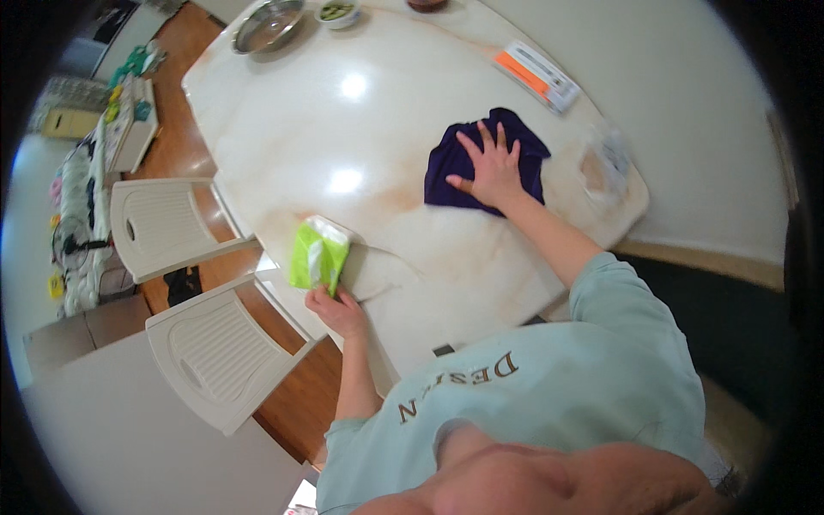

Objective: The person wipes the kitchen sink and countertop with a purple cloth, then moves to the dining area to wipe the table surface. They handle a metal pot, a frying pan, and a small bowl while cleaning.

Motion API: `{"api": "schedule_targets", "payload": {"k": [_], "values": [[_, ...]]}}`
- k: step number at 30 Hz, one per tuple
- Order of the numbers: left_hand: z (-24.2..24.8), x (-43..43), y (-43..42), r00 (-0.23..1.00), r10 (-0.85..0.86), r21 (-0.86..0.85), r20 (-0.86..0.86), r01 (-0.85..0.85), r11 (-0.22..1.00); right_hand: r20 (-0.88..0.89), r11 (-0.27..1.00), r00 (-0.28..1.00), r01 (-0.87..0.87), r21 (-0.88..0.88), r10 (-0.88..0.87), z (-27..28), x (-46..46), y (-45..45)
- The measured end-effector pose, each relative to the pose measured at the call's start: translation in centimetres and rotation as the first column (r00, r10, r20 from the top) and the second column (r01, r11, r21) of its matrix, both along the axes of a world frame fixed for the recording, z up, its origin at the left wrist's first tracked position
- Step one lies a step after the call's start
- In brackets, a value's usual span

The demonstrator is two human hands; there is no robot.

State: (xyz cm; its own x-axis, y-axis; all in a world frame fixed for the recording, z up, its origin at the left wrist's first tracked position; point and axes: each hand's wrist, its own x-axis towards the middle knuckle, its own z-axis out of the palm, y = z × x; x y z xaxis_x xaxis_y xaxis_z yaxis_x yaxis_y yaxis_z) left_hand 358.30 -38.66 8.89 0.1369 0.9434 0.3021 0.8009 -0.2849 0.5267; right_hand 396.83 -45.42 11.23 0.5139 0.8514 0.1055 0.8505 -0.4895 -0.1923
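Palm down and fingers spread, my right hand (494, 168) rests on a dark purple cloth (449, 166), which lies in loose folds on the white marble-patterned table (386, 135). My left hand (337, 314) pinches the near end of a green and white tissue pack (325, 252) by the table's left edge. A white tissue pokes out of the pack's top opening. Shadow falls on the tabletop to the right of the pack.
A metal basin (269, 27) and a small bowl of green food (337, 13) stand at the far end. Along the wall side lie an orange and white box (539, 74) and a clear plastic bag (606, 166). Two white plastic chairs (164, 222) stand at the left.
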Motion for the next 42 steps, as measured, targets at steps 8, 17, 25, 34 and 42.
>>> {"api": "schedule_targets", "payload": {"k": [8,17,25,34,42], "values": [[0.3,-0.3,-0.8,1.000,0.025,0.008,-0.016,-0.025,1.000,0.018,0.995,0.995,-0.098,-0.003,0.098,0.4,4.4,21.2],[0.5,0.2,-1.1,0.997,0.071,0.003,-0.025,-0.071,0.997,-0.319,0.764,0.770,-0.621,-0.176,0.553,2.8,-3.3,3.8],[0.4,0.0,-1.1,0.994,0.079,-0.025,-0.073,-0.081,0.996,-0.001,0.950,0.952,-0.307,0.063,0.307,-0.4,4.3,24.9],[0.6,0.2,-1.3,0.995,0.073,-0.007,-0.074,-0.074,0.997,-0.004,0.695,0.704,-0.699,0.170,0.710,-0.9,-6.8,30.2],[0.3,-0.1,-0.9,0.998,0.026,0.038,-0.061,-0.024,0.999,-0.195,0.710,0.706,-0.570,0.413,0.680,-1.1,5.4,14.7]]}}
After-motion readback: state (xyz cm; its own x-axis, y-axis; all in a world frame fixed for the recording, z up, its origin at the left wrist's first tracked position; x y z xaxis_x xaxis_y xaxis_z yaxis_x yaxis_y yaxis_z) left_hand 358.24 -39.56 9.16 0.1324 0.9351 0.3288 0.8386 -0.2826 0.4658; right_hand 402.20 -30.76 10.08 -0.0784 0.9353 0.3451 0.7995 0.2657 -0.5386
